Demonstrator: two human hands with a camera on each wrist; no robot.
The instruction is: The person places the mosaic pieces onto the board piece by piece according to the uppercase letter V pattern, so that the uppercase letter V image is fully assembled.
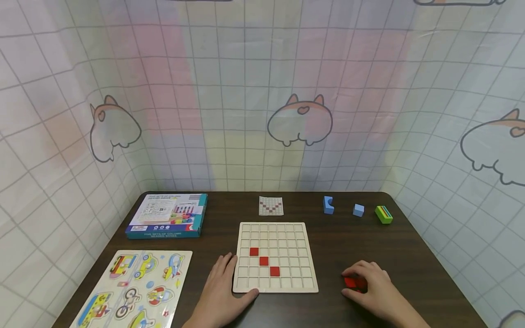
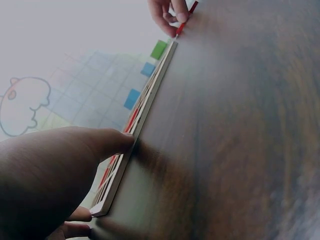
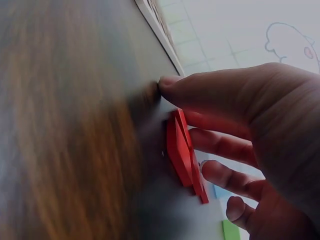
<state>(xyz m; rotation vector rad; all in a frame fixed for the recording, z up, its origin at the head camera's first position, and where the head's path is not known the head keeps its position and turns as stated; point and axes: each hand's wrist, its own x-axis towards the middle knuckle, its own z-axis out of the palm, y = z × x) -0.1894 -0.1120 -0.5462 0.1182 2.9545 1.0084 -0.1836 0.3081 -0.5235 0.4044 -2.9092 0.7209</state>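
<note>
A pale gridded board [image 1: 293,237] lies on the dark table, with three red square tiles [image 1: 264,261] in a diagonal row of its cells. My left hand [image 1: 221,287] rests at the board's near left corner, thumb against the near edge and fingers along the left side. To the right of the board, my right hand [image 1: 375,287] is spread around a small pile of red tiles [image 3: 181,150]. Its thumb stands apart from the tiles in the right wrist view, while the other fingers are bent loosely behind them. The hand partly hides the pile in the head view.
A small pattern card [image 1: 270,206] lies behind the board. Blue blocks [image 1: 358,210] and a green striped block [image 1: 383,215] stand at the back right. On the left are a flat boxed set [image 1: 166,216] and a vehicle puzzle board [image 1: 135,287]. Patterned cloth surrounds the table.
</note>
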